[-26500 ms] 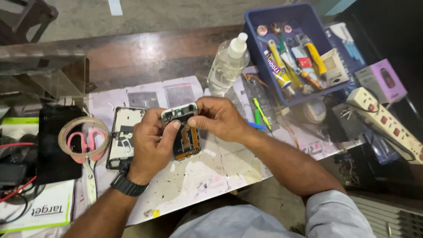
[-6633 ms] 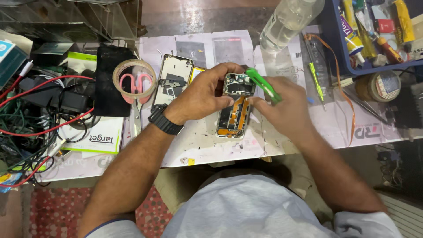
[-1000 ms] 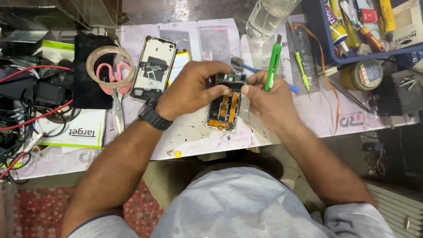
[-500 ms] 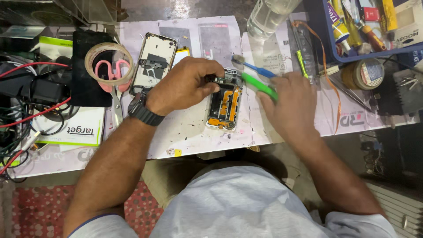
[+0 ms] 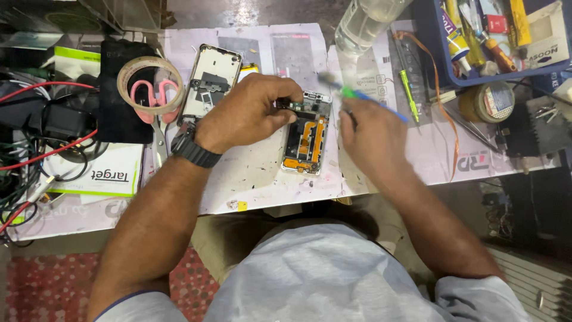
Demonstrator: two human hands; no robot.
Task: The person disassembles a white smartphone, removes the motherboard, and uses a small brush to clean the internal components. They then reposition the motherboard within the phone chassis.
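Note:
An opened phone body with orange flex cables lies on the paper-covered bench. My left hand, with a black watch on its wrist, pinches the phone's top edge where a small board sits. My right hand is just right of the phone. It is blurred and holds a thin green and blue tool that points up and left over the phone's top right corner.
A second open phone frame lies to the left. Beside it are a tape roll and pink scissors. A clear bottle and a blue tool tray stand at the back right. Tangled cables fill the left.
My right hand has swung the green tool from beside the phone up toward its top right corner. My left hand keeps its grip on the phone's top edge.

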